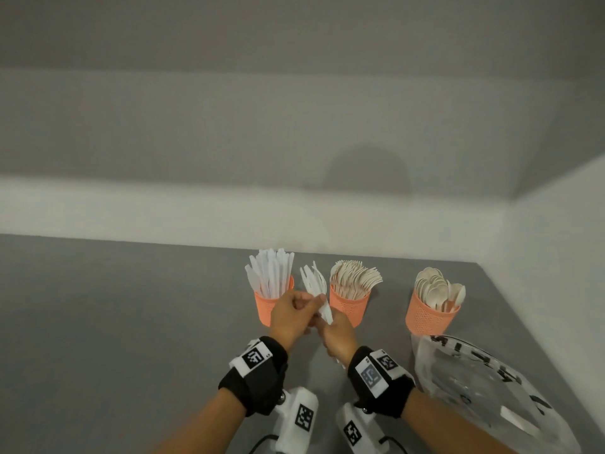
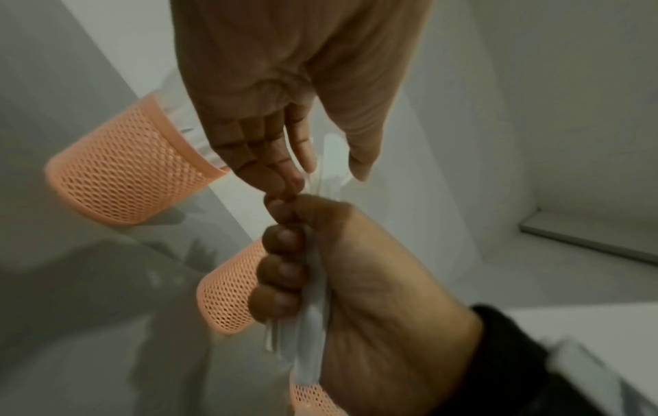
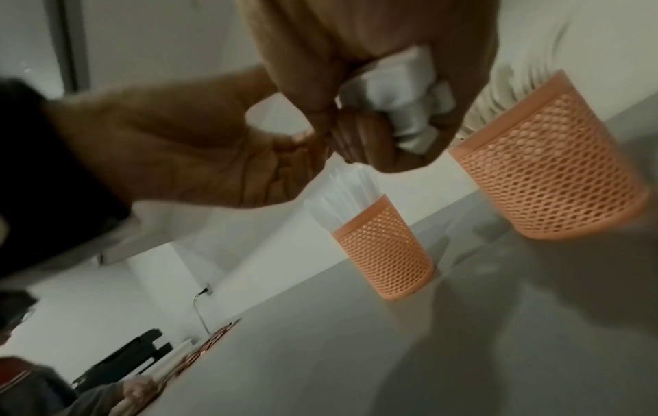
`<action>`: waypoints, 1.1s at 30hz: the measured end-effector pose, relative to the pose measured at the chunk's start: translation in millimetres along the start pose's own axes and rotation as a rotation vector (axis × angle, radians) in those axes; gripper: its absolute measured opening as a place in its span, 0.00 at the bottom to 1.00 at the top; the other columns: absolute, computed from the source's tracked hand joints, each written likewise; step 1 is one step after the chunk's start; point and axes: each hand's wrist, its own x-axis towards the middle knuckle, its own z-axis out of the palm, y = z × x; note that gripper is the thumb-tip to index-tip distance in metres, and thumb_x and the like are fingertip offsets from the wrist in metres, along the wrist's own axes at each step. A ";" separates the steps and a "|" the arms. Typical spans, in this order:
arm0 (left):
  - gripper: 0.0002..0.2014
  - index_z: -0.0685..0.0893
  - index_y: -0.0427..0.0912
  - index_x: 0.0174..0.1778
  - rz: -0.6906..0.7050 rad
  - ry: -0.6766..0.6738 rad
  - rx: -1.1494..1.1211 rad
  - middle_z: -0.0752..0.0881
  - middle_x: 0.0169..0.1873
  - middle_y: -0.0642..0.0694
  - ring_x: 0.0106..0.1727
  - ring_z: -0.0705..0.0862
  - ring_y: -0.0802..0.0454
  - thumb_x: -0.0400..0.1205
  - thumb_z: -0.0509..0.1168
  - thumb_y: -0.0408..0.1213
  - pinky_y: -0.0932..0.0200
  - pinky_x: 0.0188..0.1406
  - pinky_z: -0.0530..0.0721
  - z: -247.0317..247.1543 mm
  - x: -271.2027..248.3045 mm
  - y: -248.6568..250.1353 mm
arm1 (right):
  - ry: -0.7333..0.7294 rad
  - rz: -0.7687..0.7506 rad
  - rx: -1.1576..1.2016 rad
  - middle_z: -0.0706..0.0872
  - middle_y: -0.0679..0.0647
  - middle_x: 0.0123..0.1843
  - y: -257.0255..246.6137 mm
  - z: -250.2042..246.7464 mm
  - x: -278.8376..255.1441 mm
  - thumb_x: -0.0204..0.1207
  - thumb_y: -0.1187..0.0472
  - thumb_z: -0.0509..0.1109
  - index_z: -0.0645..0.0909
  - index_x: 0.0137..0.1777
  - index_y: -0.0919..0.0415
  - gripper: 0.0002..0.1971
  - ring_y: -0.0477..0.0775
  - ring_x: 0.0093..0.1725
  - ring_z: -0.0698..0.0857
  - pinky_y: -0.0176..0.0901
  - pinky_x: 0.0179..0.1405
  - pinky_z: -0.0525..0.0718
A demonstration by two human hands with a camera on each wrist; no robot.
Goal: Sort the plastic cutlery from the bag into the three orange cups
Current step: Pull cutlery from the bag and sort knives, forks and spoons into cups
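Note:
Three orange mesh cups stand in a row on the grey table: the left cup [image 1: 273,304] holds white knives, the middle cup [image 1: 348,308] cream forks, the right cup [image 1: 429,317] cream spoons. Between the left and middle cups, a bundle of white plastic cutlery [image 1: 314,283] is held upright above the table. My right hand [image 1: 322,326] grips its handles in a fist, plain in the left wrist view [image 2: 302,270] and with the handle ends [image 3: 402,93] showing in the right wrist view. My left hand [image 1: 307,301] pinches the bundle higher up between thumb and fingers [image 2: 277,157].
A crumpled clear plastic bag [image 1: 491,388] with black lettering lies at the near right, beside the spoon cup. The table [image 1: 131,322] meets a white wall just behind the cups, and its right edge runs close to the bag. A seated person [image 3: 42,394] is far off.

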 end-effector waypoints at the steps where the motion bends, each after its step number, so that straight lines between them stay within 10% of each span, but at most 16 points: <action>1: 0.10 0.77 0.42 0.38 0.018 0.017 0.039 0.83 0.29 0.47 0.27 0.80 0.55 0.76 0.71 0.42 0.62 0.27 0.80 4.0 0.8 -1.7 | 0.015 -0.042 -0.051 0.80 0.42 0.31 0.5 1.7 -0.3 0.83 0.57 0.58 0.76 0.47 0.44 0.07 0.41 0.24 0.74 0.34 0.22 0.69; 12: 0.17 0.74 0.39 0.26 -0.051 -0.065 -0.067 0.77 0.17 0.47 0.22 0.76 0.51 0.79 0.68 0.39 0.59 0.27 0.79 5.1 9.2 1.6 | -0.204 0.072 0.289 0.64 0.48 0.24 -2.2 -14.5 -6.5 0.83 0.54 0.58 0.73 0.44 0.54 0.08 0.40 0.16 0.60 0.30 0.13 0.58; 16: 0.14 0.72 0.39 0.31 -0.026 -0.067 -0.081 0.80 0.24 0.42 0.23 0.78 0.52 0.82 0.64 0.40 0.60 0.27 0.79 -1.1 10.6 10.8 | -0.206 0.095 0.358 0.64 0.48 0.23 2.8 -15.0 -6.0 0.81 0.40 0.55 0.78 0.48 0.55 0.20 0.42 0.16 0.60 0.30 0.15 0.59; 22: 0.08 0.71 0.38 0.46 -0.112 0.114 -0.376 0.76 0.28 0.42 0.25 0.79 0.50 0.87 0.50 0.36 0.61 0.22 0.82 -24.4 20.9 26.0 | -0.143 0.114 0.468 0.66 0.46 0.19 7.2 -16.1 0.5 0.84 0.46 0.52 0.69 0.64 0.55 0.16 0.41 0.13 0.61 0.27 0.12 0.60; 26: 0.04 0.71 0.41 0.44 -0.165 0.096 -0.331 0.64 0.23 0.49 0.12 0.63 0.62 0.84 0.55 0.34 0.70 0.10 0.63 -29.7 21.6 22.6 | -0.154 0.128 0.510 0.67 0.47 0.18 4.5 -19.2 1.2 0.83 0.45 0.53 0.72 0.53 0.60 0.17 0.42 0.13 0.61 0.29 0.13 0.60; 33: 0.07 0.79 0.41 0.36 -0.041 0.029 -0.135 0.79 0.23 0.50 0.20 0.74 0.60 0.80 0.66 0.36 0.66 0.20 0.70 4.2 0.4 2.6 | -0.159 -0.018 0.368 0.76 0.51 0.22 1.7 -10.2 0.7 0.83 0.45 0.56 0.80 0.60 0.55 0.18 0.44 0.14 0.68 0.31 0.12 0.64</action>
